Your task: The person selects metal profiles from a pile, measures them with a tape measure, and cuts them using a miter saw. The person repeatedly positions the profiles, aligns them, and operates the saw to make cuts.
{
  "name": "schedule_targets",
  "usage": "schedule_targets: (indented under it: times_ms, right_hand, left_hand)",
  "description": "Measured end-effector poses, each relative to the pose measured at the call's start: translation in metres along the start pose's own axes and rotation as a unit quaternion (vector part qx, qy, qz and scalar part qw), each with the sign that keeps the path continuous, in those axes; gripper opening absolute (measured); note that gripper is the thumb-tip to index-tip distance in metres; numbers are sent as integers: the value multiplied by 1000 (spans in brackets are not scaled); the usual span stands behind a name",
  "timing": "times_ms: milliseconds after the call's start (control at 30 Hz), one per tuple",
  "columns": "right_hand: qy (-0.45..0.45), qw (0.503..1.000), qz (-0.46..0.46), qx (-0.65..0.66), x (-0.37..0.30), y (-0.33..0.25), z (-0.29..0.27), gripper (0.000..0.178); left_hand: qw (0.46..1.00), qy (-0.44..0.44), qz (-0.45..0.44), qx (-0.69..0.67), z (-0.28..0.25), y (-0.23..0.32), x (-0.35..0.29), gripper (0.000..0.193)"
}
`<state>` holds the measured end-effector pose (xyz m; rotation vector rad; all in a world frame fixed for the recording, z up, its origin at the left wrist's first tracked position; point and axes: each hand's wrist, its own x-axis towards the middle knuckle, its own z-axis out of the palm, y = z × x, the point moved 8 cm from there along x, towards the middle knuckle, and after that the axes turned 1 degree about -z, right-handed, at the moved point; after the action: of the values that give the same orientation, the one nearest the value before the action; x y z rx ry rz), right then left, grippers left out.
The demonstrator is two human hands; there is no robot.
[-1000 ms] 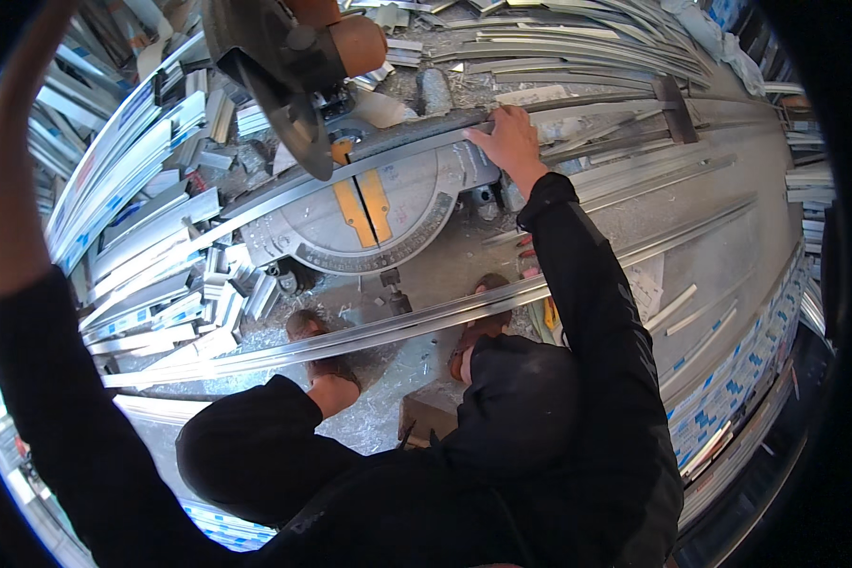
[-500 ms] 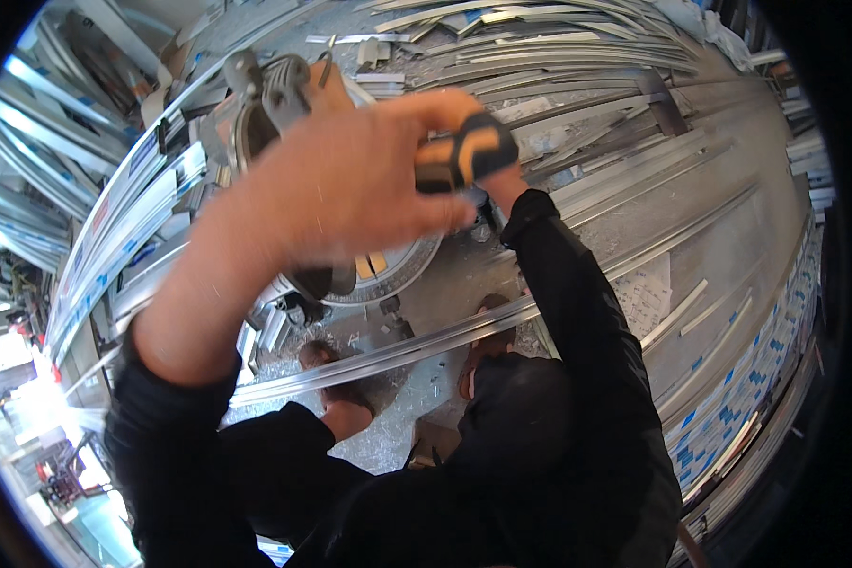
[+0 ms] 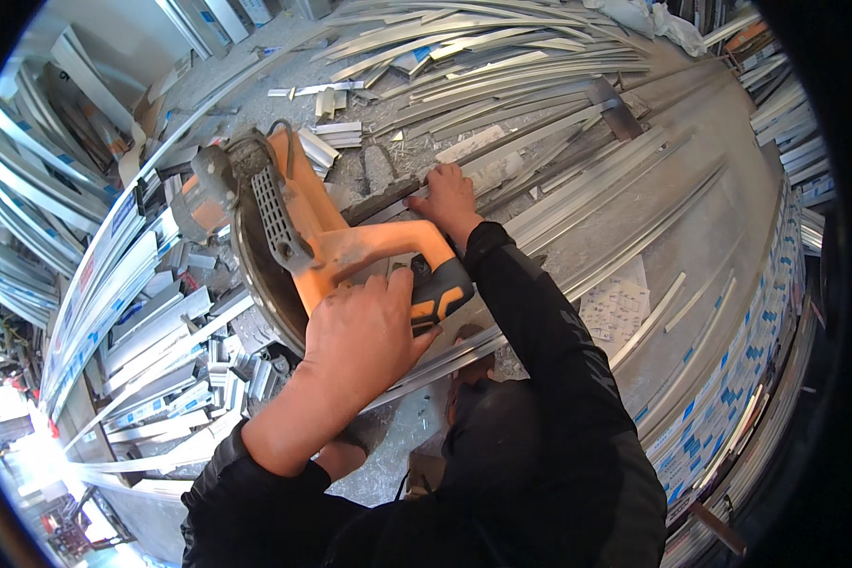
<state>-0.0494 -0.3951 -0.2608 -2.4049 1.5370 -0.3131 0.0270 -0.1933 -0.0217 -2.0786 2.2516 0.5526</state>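
Note:
My left hand (image 3: 362,322) is closed on the black and orange handle (image 3: 440,295) of an orange miter saw (image 3: 317,213). The saw has a grey slotted motor housing (image 3: 276,210) and a round blade guard (image 3: 246,248) on its left side. Beyond the handle, my right hand (image 3: 450,201) lies over a long metal profile (image 3: 530,142) with its fingers bent over the edge and the thumb to the left. The saw and my left hand hide the cutting area under the guard.
Short metal offcuts (image 3: 185,355) pile up left of the saw. Long strips (image 3: 540,71) lie heaped at the back. More profiles (image 3: 625,194) run along the bench to the right, by a printed paper sheet (image 3: 617,308). Blue-and-white wrapped stock (image 3: 729,379) lines the right side.
My left hand, blurred across the saw before, now sits lower on its handle. My right hand, earlier behind the handle, now shows on the profile. The view has shifted and the saw head appears lower.

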Motion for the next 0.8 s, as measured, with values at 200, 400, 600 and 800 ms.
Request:
schedule_targets:
  times_ms: [200, 400, 600, 800]
  right_hand:
    - [-29, 999, 21, 33, -1, 2, 1, 60]
    - [-28, 998, 25, 40, 0, 3, 2, 61]
    - [17, 1000, 5, 25, -1, 2, 3, 58]
    - [28, 999, -3, 25, 0, 3, 6, 58]
  left_hand:
    - [1000, -17, -11, 2, 8, 2, -1, 63]
    - [1000, -20, -13, 10, 15, 3, -2, 63]
    - [999, 34, 20, 19, 14, 8, -5, 57]
    - [1000, 10, -6, 14, 32, 4, -8, 63]
